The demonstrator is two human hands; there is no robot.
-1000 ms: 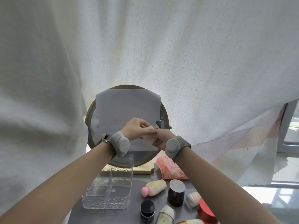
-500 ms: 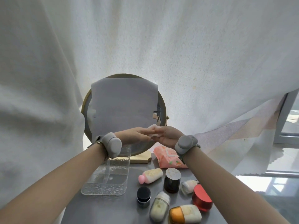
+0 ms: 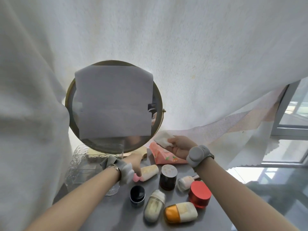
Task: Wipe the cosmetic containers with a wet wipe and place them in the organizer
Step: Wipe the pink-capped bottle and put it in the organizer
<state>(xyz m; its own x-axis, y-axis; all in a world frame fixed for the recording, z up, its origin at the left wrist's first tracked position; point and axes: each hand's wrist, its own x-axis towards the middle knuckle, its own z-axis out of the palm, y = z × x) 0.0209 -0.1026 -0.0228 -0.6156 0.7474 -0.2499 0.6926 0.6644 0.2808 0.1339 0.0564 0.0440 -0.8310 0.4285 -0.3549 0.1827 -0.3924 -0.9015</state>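
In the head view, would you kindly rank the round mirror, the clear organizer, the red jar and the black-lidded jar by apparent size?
1. Round mirror, clearly largest.
2. Clear organizer, though the left arm hides part of it.
3. Red jar.
4. Black-lidded jar, a bit smaller than the red jar; both sit similarly near.

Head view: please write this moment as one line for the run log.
right hand: holds wet wipe | left hand: reaching to pink-capped bottle | organizer: no containers visible inside | step: first pick
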